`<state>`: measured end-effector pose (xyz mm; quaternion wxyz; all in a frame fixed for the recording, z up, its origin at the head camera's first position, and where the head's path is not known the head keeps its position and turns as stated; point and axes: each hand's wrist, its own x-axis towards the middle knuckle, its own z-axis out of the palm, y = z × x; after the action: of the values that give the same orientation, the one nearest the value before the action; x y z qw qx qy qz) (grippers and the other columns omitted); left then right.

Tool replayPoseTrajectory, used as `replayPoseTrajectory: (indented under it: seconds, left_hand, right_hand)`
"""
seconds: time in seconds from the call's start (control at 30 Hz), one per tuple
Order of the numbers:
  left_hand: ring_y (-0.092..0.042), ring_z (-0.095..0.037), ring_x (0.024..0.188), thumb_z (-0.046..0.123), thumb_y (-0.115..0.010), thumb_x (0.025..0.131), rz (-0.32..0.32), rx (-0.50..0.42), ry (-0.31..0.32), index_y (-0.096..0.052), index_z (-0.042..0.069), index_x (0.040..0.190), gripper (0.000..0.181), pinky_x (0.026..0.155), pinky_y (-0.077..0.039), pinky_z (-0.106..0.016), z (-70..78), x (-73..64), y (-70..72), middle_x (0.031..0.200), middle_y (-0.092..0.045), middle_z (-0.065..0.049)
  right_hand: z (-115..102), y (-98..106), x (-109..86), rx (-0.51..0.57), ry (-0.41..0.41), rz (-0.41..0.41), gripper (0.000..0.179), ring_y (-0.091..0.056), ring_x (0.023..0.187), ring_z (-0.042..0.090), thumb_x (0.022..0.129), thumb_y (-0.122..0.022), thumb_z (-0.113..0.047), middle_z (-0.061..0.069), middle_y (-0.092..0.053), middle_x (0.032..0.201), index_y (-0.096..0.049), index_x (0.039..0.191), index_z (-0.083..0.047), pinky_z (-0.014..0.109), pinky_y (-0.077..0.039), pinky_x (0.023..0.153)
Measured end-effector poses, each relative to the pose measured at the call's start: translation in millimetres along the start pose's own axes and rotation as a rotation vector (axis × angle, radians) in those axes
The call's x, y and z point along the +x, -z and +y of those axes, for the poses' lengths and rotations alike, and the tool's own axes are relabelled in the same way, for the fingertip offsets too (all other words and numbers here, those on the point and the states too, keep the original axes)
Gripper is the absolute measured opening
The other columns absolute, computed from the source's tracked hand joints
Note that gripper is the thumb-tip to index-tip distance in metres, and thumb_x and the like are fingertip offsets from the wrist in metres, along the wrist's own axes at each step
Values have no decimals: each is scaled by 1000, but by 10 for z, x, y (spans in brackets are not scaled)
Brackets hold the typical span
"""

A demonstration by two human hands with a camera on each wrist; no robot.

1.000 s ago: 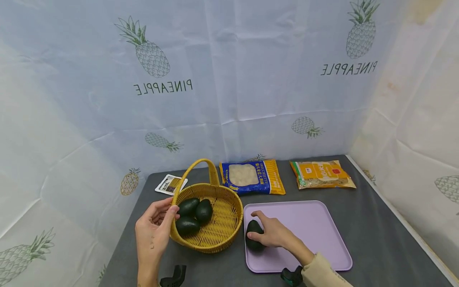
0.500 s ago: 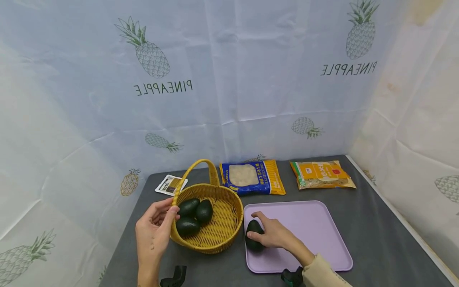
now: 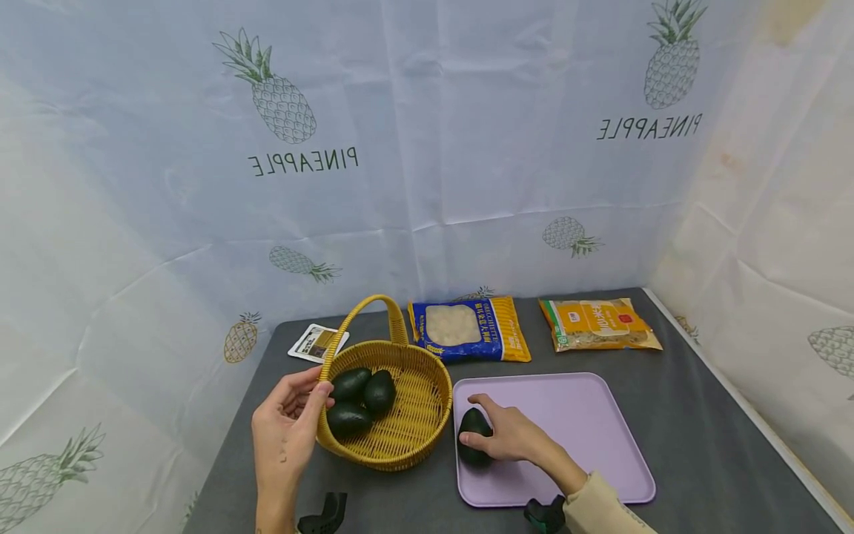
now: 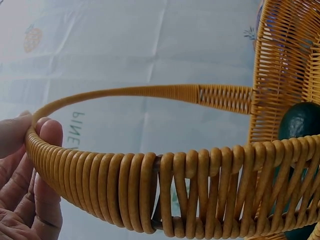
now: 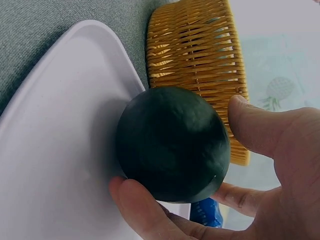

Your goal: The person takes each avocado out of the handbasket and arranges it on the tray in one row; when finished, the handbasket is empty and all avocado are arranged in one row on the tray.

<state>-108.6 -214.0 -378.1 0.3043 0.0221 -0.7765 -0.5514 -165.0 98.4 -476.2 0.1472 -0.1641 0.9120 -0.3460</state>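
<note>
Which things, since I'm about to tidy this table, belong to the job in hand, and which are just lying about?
In the job, it seems:
basket, its handle held by the left hand
three avocados inside it
single avocado, with the right hand around it
tray beneath that avocado

Just lying about, probably:
blue-and-yellow bag
orange bag
small white packet

Basket (image 3: pixel 400 461) with 3 avocados (image 3: pixel 379 394) inside — left of tray (image 3: pixel 567 404) with 1 more avocado (image 3: pixel 472 456) — 2 bags (image 3: pixel 470 330) behind.

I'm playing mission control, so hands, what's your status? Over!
Left hand holding basket handle. Right hand around avocado on tray. Three avocados in basket. Nothing visibly blocking.
</note>
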Motion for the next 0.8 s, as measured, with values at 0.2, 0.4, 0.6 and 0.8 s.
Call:
replayPoseTrajectory:
  seconds: [0.2,0.4,0.6,0.8]
  left_hand:
    - [-72,-18,68,5,-75,91,-4,-10,4,-76,8,110,19,57,-55,-21,1,0,1,84,-74,2]
    - [-71,-17,67,4,-75,91,-3,-13,2,-76,8,110,19,57,-55,-21,-2,0,1,84,-74,1]
    - [-71,-17,67,5,-75,91,-6,-10,9,-75,8,109,19,58,-56,-21,0,0,6,84,-74,1]
    - [-71,-19,67,5,-75,91,-9,-13,16,-75,8,109,19,59,-56,-21,2,9,7,84,-74,1]
  right_hand:
    - [-4,-4,4,-5,3,3,70,-68,96,34,90,-74,-47,24,-70,110,-49,145,-11,58,-54,81]
    - [-13,-2,11,-15,-16,-4,72,-68,95,33,89,-74,-48,22,-70,109,-49,146,-11,57,-54,81]
    - [-50,16,18,-28,-27,19,72,-68,95,32,90,-73,-49,22,-71,109,-48,146,-11,58,-55,84]
    - [-102,48,30,-57,-4,71,70,-67,81,22,90,-74,-47,14,-72,91,-50,144,-9,54,-56,79]
